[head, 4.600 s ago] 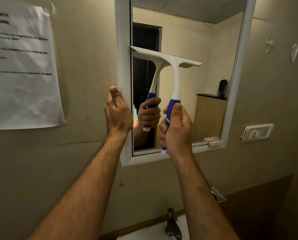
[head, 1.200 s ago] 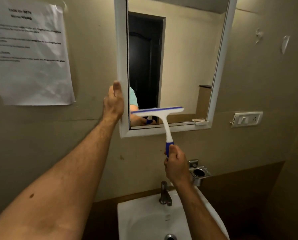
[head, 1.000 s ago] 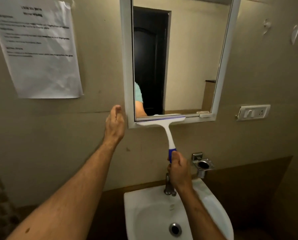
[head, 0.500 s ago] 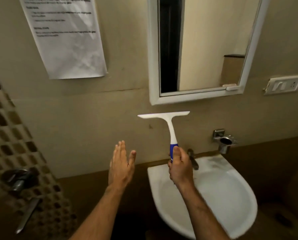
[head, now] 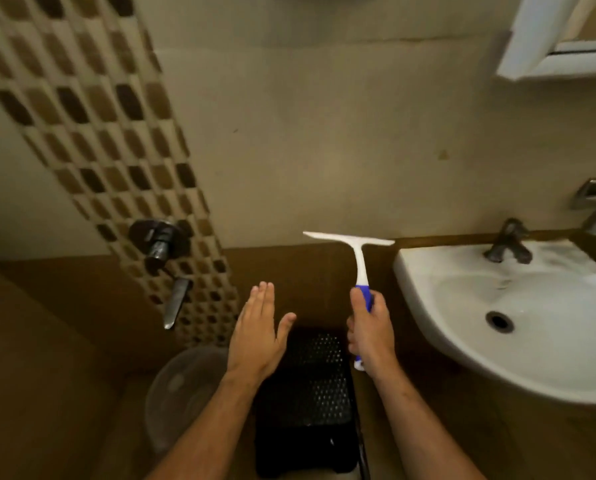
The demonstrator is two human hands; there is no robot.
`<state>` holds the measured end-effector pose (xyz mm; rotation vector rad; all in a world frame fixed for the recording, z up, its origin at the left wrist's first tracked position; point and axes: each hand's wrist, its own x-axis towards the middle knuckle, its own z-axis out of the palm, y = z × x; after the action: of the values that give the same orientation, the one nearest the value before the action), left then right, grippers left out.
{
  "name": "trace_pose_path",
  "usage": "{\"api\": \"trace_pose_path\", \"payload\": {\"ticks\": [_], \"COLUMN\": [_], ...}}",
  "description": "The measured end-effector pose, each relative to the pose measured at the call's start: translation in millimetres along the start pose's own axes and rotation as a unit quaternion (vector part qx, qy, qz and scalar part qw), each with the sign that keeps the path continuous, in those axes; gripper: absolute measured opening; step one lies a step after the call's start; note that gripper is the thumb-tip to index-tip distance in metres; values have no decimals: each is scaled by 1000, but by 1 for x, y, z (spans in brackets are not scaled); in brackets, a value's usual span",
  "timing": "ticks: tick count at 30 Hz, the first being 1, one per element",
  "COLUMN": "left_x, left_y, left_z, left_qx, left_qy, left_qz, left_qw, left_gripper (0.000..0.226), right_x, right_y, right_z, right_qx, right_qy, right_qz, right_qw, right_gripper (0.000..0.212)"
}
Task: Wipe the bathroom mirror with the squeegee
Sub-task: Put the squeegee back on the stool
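The right hand is wrapped tight around the blue handle of the squeegee. It holds the tool straight up, with the white blade on top and away from the wall, so the blade touches nothing. That looks like a way to carry it, not to wipe with it.

The left hand is flat and holds nothing. Its fingers are straight and close together. It hangs in the air just beside the right hand, maybe ready to help or to reach down.

The mirror is far up and to the right of both hands. Only its white corner shows.

A black basket sits on the floor under the hands. The white sink is just to the right of the right hand.
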<state>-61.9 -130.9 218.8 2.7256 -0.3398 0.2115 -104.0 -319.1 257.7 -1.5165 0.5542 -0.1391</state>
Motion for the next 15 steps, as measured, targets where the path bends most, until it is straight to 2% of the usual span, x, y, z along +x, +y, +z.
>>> {"api": "trace_pose_path", "payload": {"ticks": [4, 7, 15], "left_x": [-31, -66, -85], "left_y": [-76, -110, -126], "left_z": [3, 24, 84], "left_qx": [9, 9, -6], "left_qy": [-13, -55, -95], "left_qz": [-46, -92, -164], "left_qw": [999, 994, 982], "left_gripper": [79, 78, 78], "right_x": [-22, -33, 20], "right_y": [55, 95, 173], "right_z": [47, 63, 92], "right_qx": [-81, -154, -244], "right_qy": [-28, -41, -59], "right_qz": [22, 53, 123], "right_qw": [996, 986, 960], "right_gripper": [23, 28, 25]}}
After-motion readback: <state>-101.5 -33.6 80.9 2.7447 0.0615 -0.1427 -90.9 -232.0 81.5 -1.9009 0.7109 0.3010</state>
